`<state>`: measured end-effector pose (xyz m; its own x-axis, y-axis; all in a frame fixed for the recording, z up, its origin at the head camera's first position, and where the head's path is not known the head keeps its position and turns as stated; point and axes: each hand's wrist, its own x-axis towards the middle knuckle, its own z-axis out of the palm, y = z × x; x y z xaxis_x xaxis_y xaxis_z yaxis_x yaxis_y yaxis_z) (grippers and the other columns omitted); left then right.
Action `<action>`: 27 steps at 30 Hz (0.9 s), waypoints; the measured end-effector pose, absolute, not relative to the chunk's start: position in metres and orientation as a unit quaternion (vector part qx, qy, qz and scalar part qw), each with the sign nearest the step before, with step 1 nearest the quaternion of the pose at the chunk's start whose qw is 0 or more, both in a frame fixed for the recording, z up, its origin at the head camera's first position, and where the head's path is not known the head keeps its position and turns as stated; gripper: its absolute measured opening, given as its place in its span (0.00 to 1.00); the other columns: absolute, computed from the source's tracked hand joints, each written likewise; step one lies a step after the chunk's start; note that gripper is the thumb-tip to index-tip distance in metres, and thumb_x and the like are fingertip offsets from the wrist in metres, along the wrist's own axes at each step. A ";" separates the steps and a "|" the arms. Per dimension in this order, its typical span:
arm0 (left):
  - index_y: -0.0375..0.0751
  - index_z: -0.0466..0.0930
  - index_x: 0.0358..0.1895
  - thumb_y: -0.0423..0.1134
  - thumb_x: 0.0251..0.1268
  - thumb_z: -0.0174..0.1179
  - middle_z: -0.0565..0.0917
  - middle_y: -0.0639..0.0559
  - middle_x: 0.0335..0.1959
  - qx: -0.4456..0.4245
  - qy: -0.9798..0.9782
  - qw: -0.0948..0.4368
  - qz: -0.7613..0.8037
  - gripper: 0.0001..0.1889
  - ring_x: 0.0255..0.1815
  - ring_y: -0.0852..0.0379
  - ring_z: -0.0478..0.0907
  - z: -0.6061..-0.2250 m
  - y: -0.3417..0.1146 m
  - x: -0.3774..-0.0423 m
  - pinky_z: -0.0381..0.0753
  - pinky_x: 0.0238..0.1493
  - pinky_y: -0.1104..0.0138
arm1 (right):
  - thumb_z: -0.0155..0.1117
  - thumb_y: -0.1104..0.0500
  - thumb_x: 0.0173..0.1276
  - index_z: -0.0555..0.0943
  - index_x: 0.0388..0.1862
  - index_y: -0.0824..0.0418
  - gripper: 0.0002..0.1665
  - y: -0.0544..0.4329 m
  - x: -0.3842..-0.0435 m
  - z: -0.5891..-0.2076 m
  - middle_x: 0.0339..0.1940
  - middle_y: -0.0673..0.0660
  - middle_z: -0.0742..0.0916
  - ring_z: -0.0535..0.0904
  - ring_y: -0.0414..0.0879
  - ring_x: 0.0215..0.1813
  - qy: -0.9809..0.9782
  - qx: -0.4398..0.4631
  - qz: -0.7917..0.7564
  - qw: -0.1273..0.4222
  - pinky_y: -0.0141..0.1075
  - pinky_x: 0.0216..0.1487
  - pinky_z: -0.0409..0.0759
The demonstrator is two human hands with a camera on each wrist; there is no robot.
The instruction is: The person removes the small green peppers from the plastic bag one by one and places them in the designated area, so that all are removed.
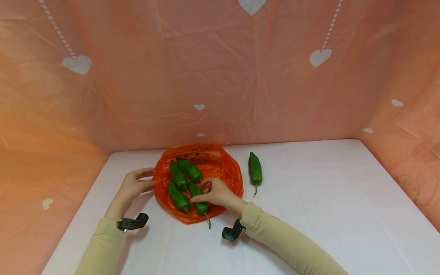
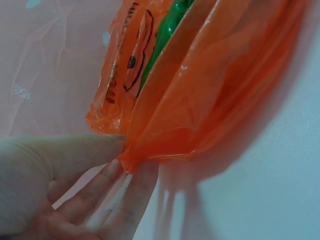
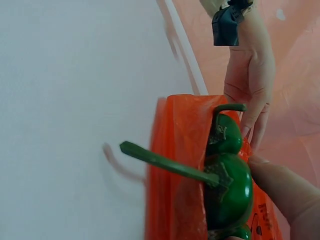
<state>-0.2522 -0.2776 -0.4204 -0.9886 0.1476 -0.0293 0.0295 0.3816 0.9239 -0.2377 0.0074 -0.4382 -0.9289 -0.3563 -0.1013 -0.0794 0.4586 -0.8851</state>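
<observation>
An orange plastic bag (image 1: 229, 174) with its mouth spread wide sits toward the back of the table, several green peppers lying in it. My left hand (image 1: 135, 187) pinches the bag's left edge between thumb and fingers, seen close in the left wrist view as a gathered fold of plastic (image 2: 170, 135). Reaching in from the right, my right hand (image 1: 218, 193) grips the nearest green pepper (image 1: 200, 205) at its side. That pepper's stem pokes out over the bag's front rim. The right wrist view shows its stem end (image 3: 227, 192) under my thumb, beside another pepper (image 3: 227, 135).
Right of the bag, one more green pepper (image 1: 255, 168) lies on the white table (image 1: 327, 198), stem toward me. An orange curtain with white hearts (image 1: 206, 69) hangs around the table's back and sides.
</observation>
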 end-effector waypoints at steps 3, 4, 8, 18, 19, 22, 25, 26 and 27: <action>0.24 0.65 0.65 0.29 0.65 0.57 0.69 0.27 0.61 0.049 0.830 0.055 0.553 0.26 0.51 0.40 0.79 -0.421 -0.278 -0.252 0.81 0.49 0.58 | 0.79 0.50 0.49 0.78 0.50 0.66 0.33 0.006 -0.237 -0.438 0.33 0.53 0.81 0.75 0.44 0.35 0.850 -0.129 -0.493 0.134 0.31 0.33 0.77; 0.25 0.65 0.65 0.29 0.65 0.57 0.69 0.27 0.61 0.048 0.829 0.056 0.555 0.26 0.51 0.40 0.79 -0.421 -0.278 -0.252 0.80 0.49 0.58 | 0.79 0.50 0.49 0.78 0.50 0.66 0.33 0.006 -0.237 -0.438 0.32 0.53 0.81 0.75 0.43 0.35 0.852 -0.129 -0.489 0.134 0.30 0.33 0.77; 0.26 0.64 0.66 0.30 0.66 0.57 0.69 0.27 0.62 0.041 0.823 0.064 0.562 0.26 0.52 0.40 0.79 -0.421 -0.278 -0.252 0.80 0.50 0.56 | 0.79 0.54 0.50 0.77 0.51 0.67 0.32 0.005 -0.238 -0.438 0.34 0.55 0.81 0.76 0.44 0.36 0.850 -0.136 -0.489 0.138 0.31 0.34 0.79; 0.23 0.64 0.65 0.28 0.64 0.58 0.69 0.26 0.61 0.052 0.823 0.055 0.562 0.27 0.51 0.41 0.79 -0.423 -0.277 -0.253 0.80 0.50 0.57 | 0.75 0.60 0.53 0.76 0.53 0.69 0.29 0.012 -0.242 -0.429 0.39 0.58 0.82 0.78 0.46 0.37 0.828 -0.127 -0.511 0.191 0.34 0.36 0.81; 0.23 0.64 0.65 0.28 0.64 0.58 0.69 0.26 0.61 0.053 0.824 0.054 0.562 0.27 0.51 0.41 0.79 -0.423 -0.277 -0.253 0.80 0.49 0.57 | 0.74 0.61 0.54 0.76 0.53 0.70 0.29 0.013 -0.242 -0.427 0.39 0.58 0.82 0.78 0.46 0.36 0.824 -0.124 -0.516 0.198 0.34 0.35 0.81; 0.23 0.65 0.64 0.28 0.64 0.58 0.70 0.26 0.61 0.050 0.825 0.054 0.561 0.26 0.51 0.41 0.79 -0.422 -0.277 -0.253 0.81 0.49 0.57 | 0.72 0.62 0.56 0.75 0.55 0.69 0.28 0.015 -0.244 -0.425 0.40 0.58 0.81 0.77 0.45 0.34 0.811 -0.111 -0.529 0.225 0.34 0.35 0.82; 0.23 0.65 0.64 0.28 0.64 0.57 0.69 0.26 0.61 0.047 0.826 0.056 0.559 0.26 0.51 0.40 0.79 -0.422 -0.277 -0.253 0.80 0.49 0.57 | 0.70 0.62 0.57 0.74 0.56 0.68 0.28 0.017 -0.245 -0.424 0.41 0.57 0.80 0.77 0.45 0.33 0.796 -0.096 -0.544 0.248 0.36 0.36 0.83; 0.24 0.65 0.65 0.28 0.65 0.57 0.69 0.26 0.61 0.045 0.826 0.058 0.558 0.26 0.51 0.40 0.79 -0.422 -0.277 -0.253 0.80 0.50 0.56 | 0.69 0.63 0.57 0.74 0.57 0.68 0.28 0.017 -0.246 -0.425 0.41 0.58 0.80 0.77 0.45 0.33 0.790 -0.092 -0.550 0.255 0.36 0.37 0.84; 0.24 0.65 0.65 0.28 0.65 0.57 0.69 0.26 0.61 0.044 0.826 0.060 0.559 0.26 0.51 0.40 0.79 -0.423 -0.277 -0.253 0.80 0.50 0.56 | 0.68 0.63 0.58 0.74 0.57 0.68 0.28 0.018 -0.246 -0.425 0.41 0.58 0.79 0.77 0.45 0.33 0.784 -0.089 -0.556 0.260 0.38 0.37 0.84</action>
